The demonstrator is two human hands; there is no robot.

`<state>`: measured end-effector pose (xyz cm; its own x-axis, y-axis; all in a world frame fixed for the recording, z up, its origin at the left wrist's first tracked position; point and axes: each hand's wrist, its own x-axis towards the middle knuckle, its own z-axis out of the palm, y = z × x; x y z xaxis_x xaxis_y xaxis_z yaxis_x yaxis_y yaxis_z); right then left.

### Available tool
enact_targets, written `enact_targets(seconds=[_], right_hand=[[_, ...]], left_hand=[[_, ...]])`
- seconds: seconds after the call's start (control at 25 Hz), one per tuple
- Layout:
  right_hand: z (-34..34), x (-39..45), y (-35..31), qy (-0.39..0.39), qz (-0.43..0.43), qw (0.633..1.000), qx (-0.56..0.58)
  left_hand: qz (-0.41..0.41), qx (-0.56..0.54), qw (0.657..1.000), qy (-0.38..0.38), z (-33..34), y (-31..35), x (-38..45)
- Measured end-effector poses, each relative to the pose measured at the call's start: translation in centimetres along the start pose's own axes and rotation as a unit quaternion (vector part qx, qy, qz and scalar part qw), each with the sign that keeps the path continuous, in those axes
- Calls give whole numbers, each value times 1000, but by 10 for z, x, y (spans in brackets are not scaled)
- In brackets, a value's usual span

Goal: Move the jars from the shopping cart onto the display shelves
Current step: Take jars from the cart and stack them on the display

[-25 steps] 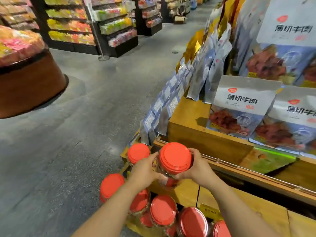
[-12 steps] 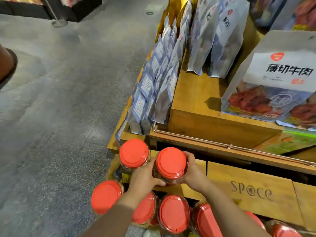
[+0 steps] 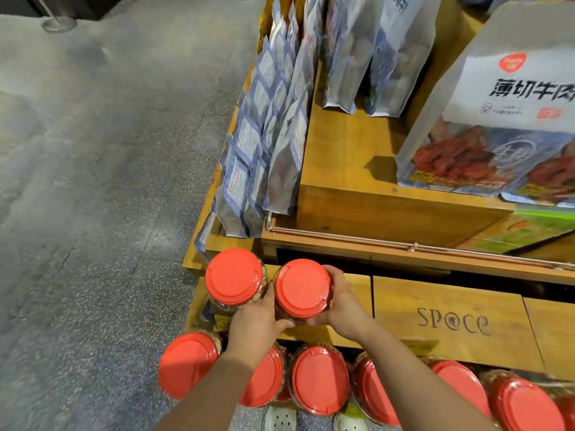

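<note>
Head view, looking down: we see both hands clasped about one red-lidded jar (image 3: 302, 287), held upright above the left end of the wooden display shelf (image 3: 448, 325) that bears the burnt-in word "SP@CE". The left hand (image 3: 256, 315) wraps the jar's left and near side, its thumb curled beneath the lid rim; the right hand (image 3: 340, 301) cups the right side, fingers curved round the far edge of the lid. Whether the jar's base touches the shelf we cannot tell, since the hands and lid hide it. Just to the left stands a second jar (image 3: 235, 276), its lid almost touching the held one, at the shelf's left corner. Along the near edge of the view runs a row of further jars (image 3: 320, 379) with the same red lids, set side by side below the shelf front; the left forearm crosses over one of them. On the upper tier (image 3: 351, 157), pale blue snack pouches (image 3: 273, 141) lean in a file along its left edge, and a large printed bag (image 3: 497, 119) stands toward its right end. A metal rail (image 3: 404, 244) edges the tier below. Grey speckled floor (image 3: 93, 181) fills the left.
</note>
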<state>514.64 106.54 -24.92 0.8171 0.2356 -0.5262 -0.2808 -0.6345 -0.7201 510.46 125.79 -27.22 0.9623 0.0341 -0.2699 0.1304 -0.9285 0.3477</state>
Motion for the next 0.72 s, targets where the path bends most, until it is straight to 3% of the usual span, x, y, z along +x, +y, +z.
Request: enact_targets(seconds=[0.16,0.44,0.72], right_hand=[[7,-4,-5,6,8,1000,-10],[-3,-46,-28,111,69,991,-5],[-106,-163,-21,266,55,958,96]], left_hand=[[18,21,1000,-8,-6,-4,1],[17,13,998,-54,-70,14,-3],[181,-40,983,-10,-153,148,-28]])
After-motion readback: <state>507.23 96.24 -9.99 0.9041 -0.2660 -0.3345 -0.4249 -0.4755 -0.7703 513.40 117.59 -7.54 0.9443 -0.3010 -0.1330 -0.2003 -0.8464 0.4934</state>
